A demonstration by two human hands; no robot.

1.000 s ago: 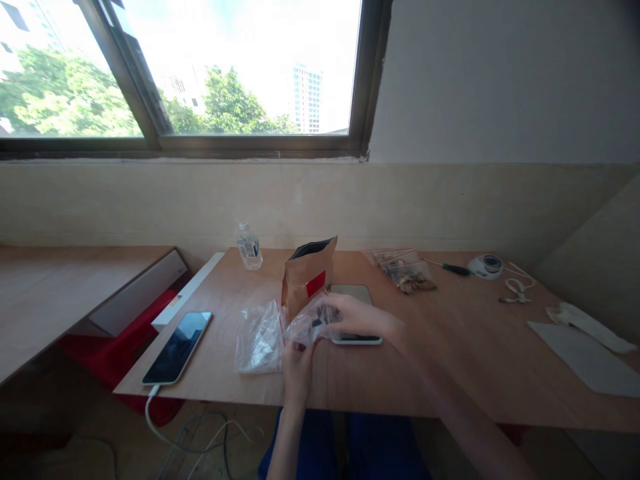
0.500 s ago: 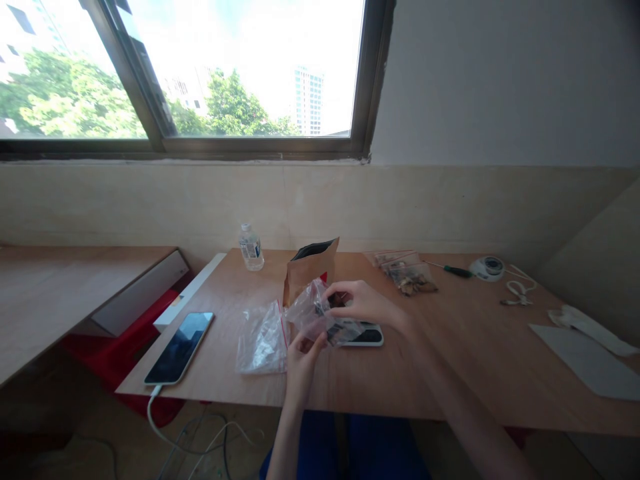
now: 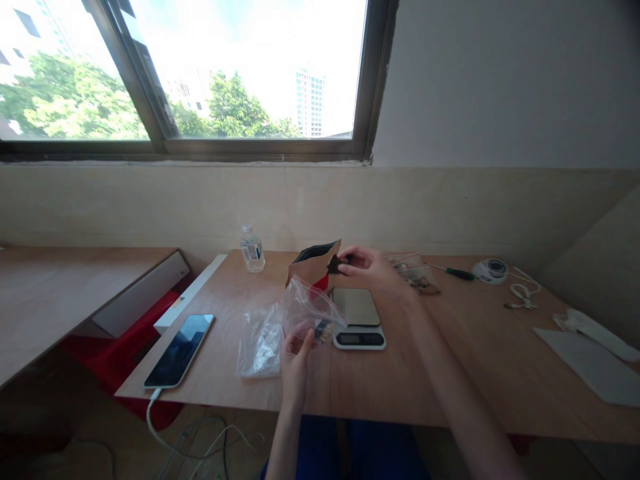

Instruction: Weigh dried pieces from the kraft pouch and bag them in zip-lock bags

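Note:
My left hand [image 3: 299,347] pinches a clear zip bag [image 3: 310,303], which has a few dark and brown pieces in its lower part. My right hand [image 3: 367,265] is raised beside the mouth of a standing brown paper pouch [image 3: 313,263], fingers closed on a dark, flat dried piece [image 3: 335,265] whose kind I cannot make out. Below that hand is a small kitchen scale [image 3: 357,307] with a metal plate and a dark display. More clear plastic bags [image 3: 260,343] lie flat to the left of my left hand.
A phone [image 3: 180,351] on a charging cable lies at the left. Behind it stands a water bottle [image 3: 253,250]. At the right are zip bags of dried pieces [image 3: 420,277], a screwdriver [image 3: 460,273], a white dome camera [image 3: 490,271] with its cable, and a grey sheet [image 3: 590,367].
My right hand has come out of the zip bag with a dark piece and moved up toward the pouch's mouth. The scale's plate now shows. My left hand still holds the bag.

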